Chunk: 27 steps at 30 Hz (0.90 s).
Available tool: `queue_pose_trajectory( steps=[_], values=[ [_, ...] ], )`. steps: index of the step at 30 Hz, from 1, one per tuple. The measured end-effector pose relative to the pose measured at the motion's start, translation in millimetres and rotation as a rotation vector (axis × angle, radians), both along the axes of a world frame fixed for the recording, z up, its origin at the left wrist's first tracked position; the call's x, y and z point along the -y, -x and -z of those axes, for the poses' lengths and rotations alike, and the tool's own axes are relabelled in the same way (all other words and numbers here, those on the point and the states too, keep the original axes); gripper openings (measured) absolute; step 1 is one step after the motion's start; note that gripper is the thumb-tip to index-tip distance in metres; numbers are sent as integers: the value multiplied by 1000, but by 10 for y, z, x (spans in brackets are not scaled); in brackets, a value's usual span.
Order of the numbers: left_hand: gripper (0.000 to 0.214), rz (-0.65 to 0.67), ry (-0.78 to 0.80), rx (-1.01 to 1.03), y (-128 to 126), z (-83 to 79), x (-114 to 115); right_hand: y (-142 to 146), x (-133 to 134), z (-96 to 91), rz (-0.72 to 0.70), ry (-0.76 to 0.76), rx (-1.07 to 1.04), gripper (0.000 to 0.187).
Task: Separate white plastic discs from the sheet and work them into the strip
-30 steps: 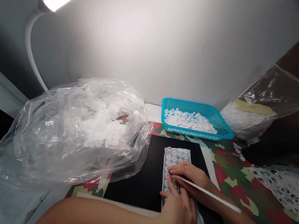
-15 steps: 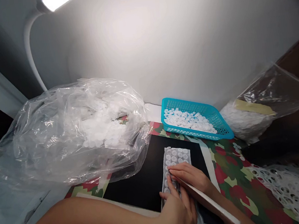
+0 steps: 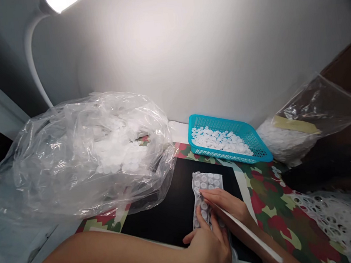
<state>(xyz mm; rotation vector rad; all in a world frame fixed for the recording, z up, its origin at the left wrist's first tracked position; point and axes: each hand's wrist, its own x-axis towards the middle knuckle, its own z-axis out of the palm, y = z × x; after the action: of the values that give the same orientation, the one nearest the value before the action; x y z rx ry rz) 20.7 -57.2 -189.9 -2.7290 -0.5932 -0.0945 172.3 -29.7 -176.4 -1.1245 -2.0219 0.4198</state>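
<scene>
A pale strip (image 3: pixel 216 178) with rows of round white discs lies lengthwise on a black mat (image 3: pixel 162 216). My left hand (image 3: pixel 208 249) rests over its near part, fingers apart and pressing lightly on the discs, the thumb out to the left over the mat. Pinched in my right hand (image 3: pixel 229 205) is a long slim white tool (image 3: pixel 249 234), slanting back over the forearm. Its dark tip touches or hovers just above the strip's left side; I cannot tell which. Both hands hide the strip's near end.
A turquoise basket (image 3: pixel 244 126) of small white discs stands behind the mat. A large clear plastic bag (image 3: pixel 57 173) with white pieces fills the left. Another bag (image 3: pixel 286 140) and white perforated netting (image 3: pixel 345 222) are at the right. A lamp (image 3: pixel 30 50) shines above.
The tool's tip and my right fingers have shifted slightly right along the strip. My left thumb has spread further left, off the strip. The view has moved a little.
</scene>
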Motion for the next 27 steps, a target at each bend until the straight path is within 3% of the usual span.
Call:
queue_pose_trajectory(
  steps=[6,15,21,27],
  values=[
    [38,-8,-9,42,-58,71,18,49,27,-84,150,117,-48,24],
    [38,-56,16,-17,-87,56,42,25,3,-118,214,275,-125,24],
    [44,-58,98,-55,-33,-64,21,-54,-21,-93,89,349,-81,22],
    [44,-84,253,-77,32,-186,-16,-56,-41,-74,-61,190,-29,17]
  ],
)
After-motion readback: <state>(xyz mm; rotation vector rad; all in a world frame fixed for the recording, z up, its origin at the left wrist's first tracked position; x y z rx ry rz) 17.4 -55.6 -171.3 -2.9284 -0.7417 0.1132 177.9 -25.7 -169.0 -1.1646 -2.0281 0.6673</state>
